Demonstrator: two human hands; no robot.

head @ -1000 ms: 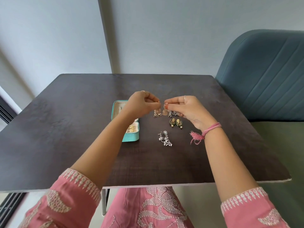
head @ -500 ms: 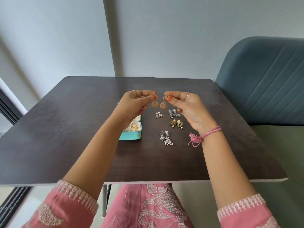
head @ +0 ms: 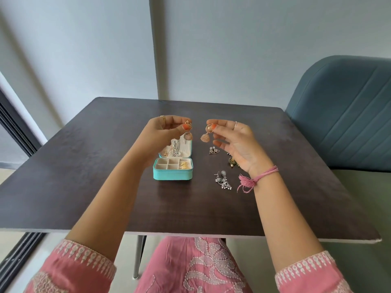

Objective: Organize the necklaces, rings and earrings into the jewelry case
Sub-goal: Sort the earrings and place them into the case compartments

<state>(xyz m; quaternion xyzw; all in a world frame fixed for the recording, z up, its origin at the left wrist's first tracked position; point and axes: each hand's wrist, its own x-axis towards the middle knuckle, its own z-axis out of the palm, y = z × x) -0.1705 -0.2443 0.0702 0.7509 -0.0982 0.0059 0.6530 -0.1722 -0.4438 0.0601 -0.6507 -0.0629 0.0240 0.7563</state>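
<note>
Two hands each lift one rose-gold bell-shaped earring above a dark wooden counter.

The left hand pinches one rose-gold bell-shaped earring between thumb and forefinger, its other fingers curled, just above the open teal zip-around jewelry case. The right hand pinches the second matching rose-gold earring at its top, its remaining fingers spread loosely. The two earrings hang apart, near each other. The case lies on the counter, lid up, with silver chains in the lid and gold pieces in one tray compartment. To its right on the counter lie two small triangular silver studs, one heap of silver beaded drop earrings, and greenish-gold earrings partly hidden behind the right hand, count unclear.
</note>
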